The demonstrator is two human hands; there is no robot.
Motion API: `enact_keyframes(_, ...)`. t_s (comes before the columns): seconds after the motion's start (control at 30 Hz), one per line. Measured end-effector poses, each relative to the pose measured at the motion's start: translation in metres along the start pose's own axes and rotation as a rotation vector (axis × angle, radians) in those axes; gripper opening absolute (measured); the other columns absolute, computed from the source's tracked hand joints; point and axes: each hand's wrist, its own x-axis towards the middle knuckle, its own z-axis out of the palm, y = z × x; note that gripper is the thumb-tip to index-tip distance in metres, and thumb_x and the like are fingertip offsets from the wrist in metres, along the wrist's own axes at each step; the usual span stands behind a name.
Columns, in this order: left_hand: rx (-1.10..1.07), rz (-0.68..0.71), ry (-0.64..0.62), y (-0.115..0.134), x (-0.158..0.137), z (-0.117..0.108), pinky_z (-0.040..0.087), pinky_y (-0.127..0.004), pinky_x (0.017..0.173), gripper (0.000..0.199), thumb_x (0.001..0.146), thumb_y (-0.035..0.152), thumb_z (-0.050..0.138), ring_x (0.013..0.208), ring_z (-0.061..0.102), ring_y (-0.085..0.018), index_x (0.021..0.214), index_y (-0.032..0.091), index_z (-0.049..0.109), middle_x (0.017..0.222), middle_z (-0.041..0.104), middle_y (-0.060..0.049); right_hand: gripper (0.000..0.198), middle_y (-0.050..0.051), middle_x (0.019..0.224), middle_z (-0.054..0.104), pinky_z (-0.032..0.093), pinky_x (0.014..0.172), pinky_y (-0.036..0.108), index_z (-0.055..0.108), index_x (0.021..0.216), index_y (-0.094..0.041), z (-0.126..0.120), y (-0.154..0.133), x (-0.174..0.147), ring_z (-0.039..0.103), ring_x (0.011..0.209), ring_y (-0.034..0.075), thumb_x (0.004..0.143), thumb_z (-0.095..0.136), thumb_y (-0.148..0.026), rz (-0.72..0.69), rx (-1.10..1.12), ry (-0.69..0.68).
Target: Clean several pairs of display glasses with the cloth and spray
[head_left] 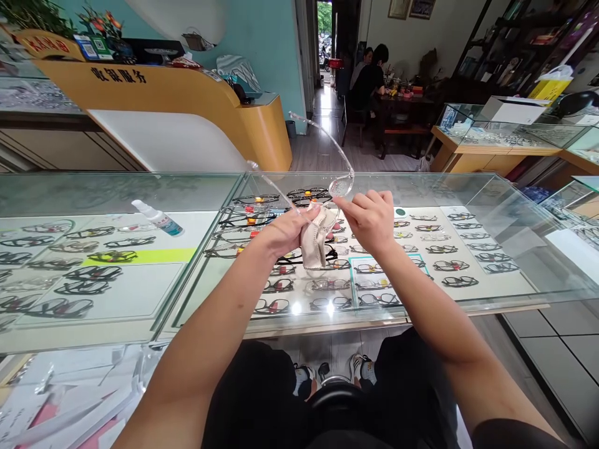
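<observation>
Above the glass counter, my left hand (287,232) is closed around a beige cleaning cloth (313,244), which is folded over one lens of a pair of clear-framed eyeglasses (343,185). The other lens shows at the upper right with small droplets or specks on it. Both temples of the eyeglasses are unfolded and point away from me. My right hand (373,218) has its fingers curled, with the index finger and thumb pinching the frame near the middle. The covered lens and part of the left fingers are hidden by the cloth.
A white spray bottle (159,218) lies on the glass display counter (290,321) to the left. Rows of eyeglasses (460,281) sit under the glass. An orange cashier desk (187,87) stands beyond. Two people (367,78) sit at a table in back. Papers (70,399) lie lower left.
</observation>
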Motion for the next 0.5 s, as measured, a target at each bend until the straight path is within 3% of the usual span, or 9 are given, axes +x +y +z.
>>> enact_keyframes(0.13,-0.069,0.074,0.0,0.005,-0.005,-0.002,0.067,-0.038,0.08,0.037,0.096,0.048,0.082,0.09,0.081,-0.027,0.108,0.013,0.081,0.109,0.084,-0.017,0.027,0.001,0.072,0.062,0.033,0.083,0.041,0.086,0.12,-0.034,-0.016,0.003,0.005,0.053,0.079,0.021,0.113,0.059,-0.035,0.154,0.084,0.18)
enact_keyframes(0.27,-0.182,0.173,0.141,0.009,-0.007,0.003,0.065,-0.031,0.083,0.027,0.1,0.04,0.081,0.09,0.079,-0.021,0.108,0.014,0.081,0.104,0.083,-0.011,0.026,0.0,0.074,0.059,0.043,0.08,0.04,0.083,0.107,-0.028,-0.033,0.006,0.013,0.055,0.075,0.02,0.108,0.065,-0.047,0.328,0.392,0.348)
enact_keyframes(0.37,-0.284,0.172,0.261,0.014,-0.007,0.008,0.063,-0.027,0.075,0.017,0.103,0.03,0.076,0.079,0.076,-0.017,0.106,0.013,0.079,0.091,0.08,-0.007,0.028,0.0,0.08,0.064,0.047,0.076,0.037,0.08,0.098,-0.027,-0.039,0.007,0.017,0.057,0.076,0.018,0.1,0.075,-0.055,0.469,0.709,0.342)
enact_keyframes(0.5,-0.371,0.183,0.407,0.018,-0.003,0.011,0.061,-0.023,0.073,0.006,0.101,0.018,0.077,0.072,0.072,-0.012,0.097,0.014,0.075,0.085,0.078,-0.002,0.028,0.002,0.095,0.076,0.049,0.075,0.035,0.08,0.087,-0.027,-0.038,0.005,0.02,0.061,0.083,0.017,0.087,0.089,-0.053,0.668,1.057,0.204)
